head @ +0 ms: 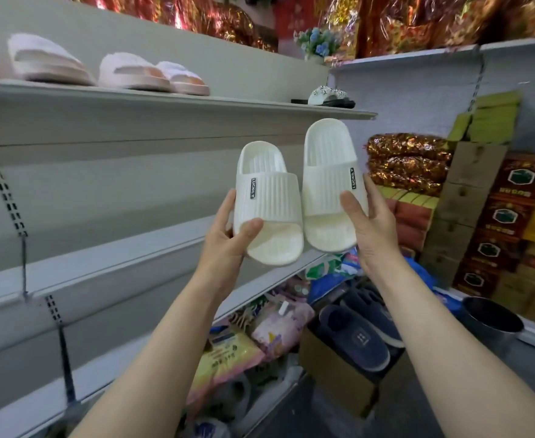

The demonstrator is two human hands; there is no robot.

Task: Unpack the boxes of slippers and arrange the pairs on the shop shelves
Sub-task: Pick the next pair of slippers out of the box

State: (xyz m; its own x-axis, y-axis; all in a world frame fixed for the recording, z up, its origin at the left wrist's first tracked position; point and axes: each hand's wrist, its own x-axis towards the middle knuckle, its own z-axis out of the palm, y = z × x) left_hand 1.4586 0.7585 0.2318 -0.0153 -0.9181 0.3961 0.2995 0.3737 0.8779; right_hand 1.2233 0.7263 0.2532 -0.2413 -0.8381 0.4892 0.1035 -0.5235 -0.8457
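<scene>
left hand [228,245] grips left white slipper [267,203] | right hand [370,229] grips right white slipper [332,184] | pink slippers [152,74] on upper shelf [165,104], 10 o'clock | navy slippers [358,336] in box, 5 o'clock

The single view comes from a camera worn on the person's head; it looks forward and slightly up along both forearms toward a corner of shelving, with wide-angle bending at the edges; the left hand [225,245] and right hand [370,229] sit near the centre, close to the lens, each holding a white slipper [267,210]; the upper shelf [177,104] runs along the left, its top above eye level; a cardboard box [332,368] lies low, farther off; no second view shares this scene.
</scene>
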